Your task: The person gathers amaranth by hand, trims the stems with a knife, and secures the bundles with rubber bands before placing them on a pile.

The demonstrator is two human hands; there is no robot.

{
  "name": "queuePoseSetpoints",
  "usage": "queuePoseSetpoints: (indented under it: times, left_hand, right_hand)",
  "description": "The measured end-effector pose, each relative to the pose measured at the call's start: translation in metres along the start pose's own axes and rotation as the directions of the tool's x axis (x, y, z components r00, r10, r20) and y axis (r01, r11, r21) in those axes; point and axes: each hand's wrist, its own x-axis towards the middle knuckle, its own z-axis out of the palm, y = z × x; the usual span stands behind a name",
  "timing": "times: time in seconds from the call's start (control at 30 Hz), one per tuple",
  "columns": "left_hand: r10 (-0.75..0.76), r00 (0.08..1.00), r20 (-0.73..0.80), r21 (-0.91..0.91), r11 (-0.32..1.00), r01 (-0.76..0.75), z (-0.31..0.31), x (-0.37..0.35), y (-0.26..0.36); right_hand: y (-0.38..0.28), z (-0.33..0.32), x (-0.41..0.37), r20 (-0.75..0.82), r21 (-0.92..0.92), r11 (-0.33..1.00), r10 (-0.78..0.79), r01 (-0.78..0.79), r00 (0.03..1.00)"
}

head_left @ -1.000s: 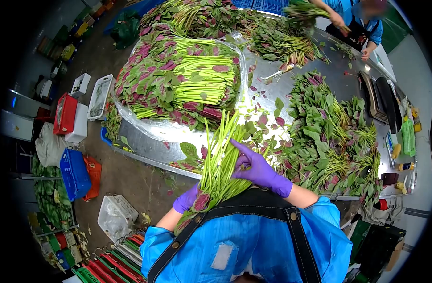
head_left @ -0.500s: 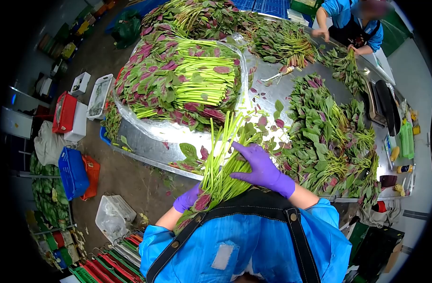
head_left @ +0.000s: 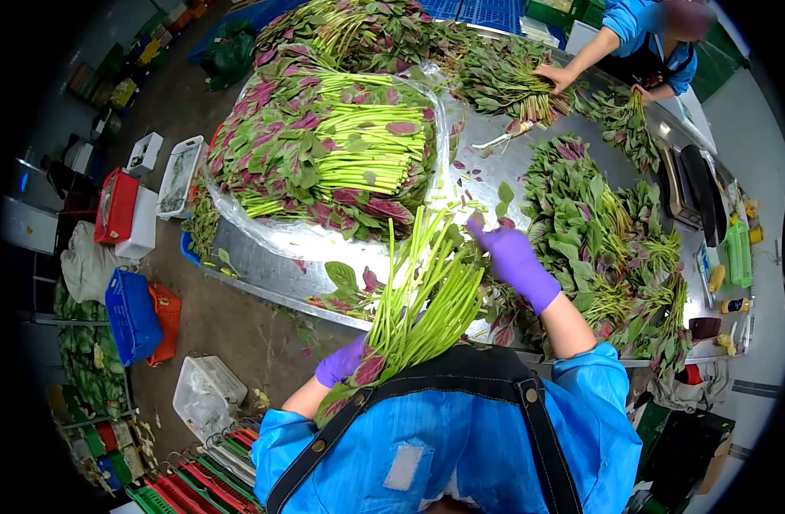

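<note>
A loose bunch of red-leafed amaranth (head_left: 422, 313) leans against my apron, its green stems pointing up and away from me. My left hand (head_left: 341, 361), in a purple glove, is closed around the leafy lower part, with most of its fingers hidden behind the leaves. Just right of the stem tops is my gloved right hand (head_left: 519, 264), fingers apart and apart from the bunch. A large stack of amaranth (head_left: 371, 146) lies on clear plastic ahead of me, cut stem ends to the right.
On the metal table (head_left: 259, 253), more amaranth bunches (head_left: 581, 236) cover the right side. A co-worker's hand (head_left: 557, 79) touches a far pile. A knife (head_left: 516, 130) lies mid-table. Blue basket (head_left: 134, 315) and white basket (head_left: 208, 394) stand on the floor at left.
My right hand has come off the stems and moved right; the stems fan out more. My left hand has stayed in place. The co-worker's hand has reached onto the far pile.
</note>
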Motion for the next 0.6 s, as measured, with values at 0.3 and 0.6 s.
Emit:
queuePoseSetpoints:
  times: [0.3, 0.6]
  left_hand:
    - [-0.060, 0.996, 0.060, 0.136, 0.989, 0.052, -0.022, -0.002, -0.008]
    - [-0.113, 0.993, 0.032, 0.018, 0.994, 0.112, -0.024, 0.002, -0.027]
  right_hand:
    - [0.002, 0.006, -0.008, 0.415, 0.906, -0.023, -0.156, -0.423, 0.896]
    - [0.036, 0.010, -0.027, 0.395, 0.918, -0.104, 0.175, -0.382, 0.902]
